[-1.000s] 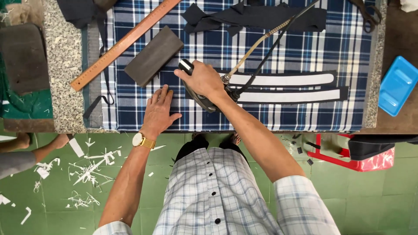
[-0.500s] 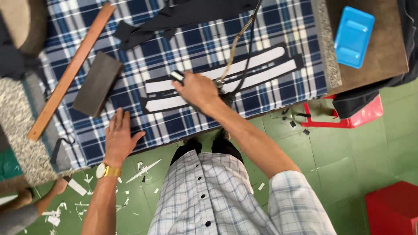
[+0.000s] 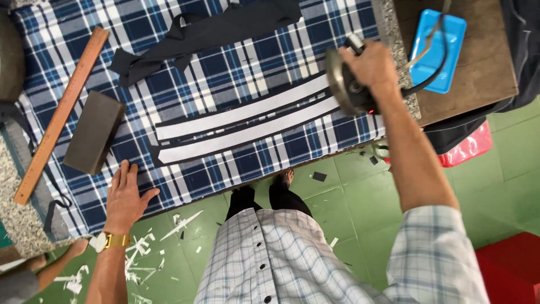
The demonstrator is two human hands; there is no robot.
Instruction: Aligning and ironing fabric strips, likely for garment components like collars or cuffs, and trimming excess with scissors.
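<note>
So the right hand point(image 3: 374, 67), clamped on the iron point(image 3: 344, 90), has swung off the white strips point(image 3: 242, 126) toward 2 o'clock; left hand point(image 3: 125, 197) stays flat, fingers spread, on the plaid cloth point(image 3: 270, 62). Pressing pass looks finished.

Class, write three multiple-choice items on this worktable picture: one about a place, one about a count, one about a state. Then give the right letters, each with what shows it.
1. Where does the wooden ruler lie?
A. on the table's left side
B. in the blue tray
C. on the floor

2. How many white strips lie on the checked cloth?
A. one
B. two
C. five

3. What is the right hand doing?
A. resting flat
B. gripping the iron
C. hanging empty

Answers: 1 A, the ruler slants beside the dark block. 2 B, two long strips lie side by side. 3 B, the fingers wrap the iron's handle; the left hand lies flat instead.
</note>
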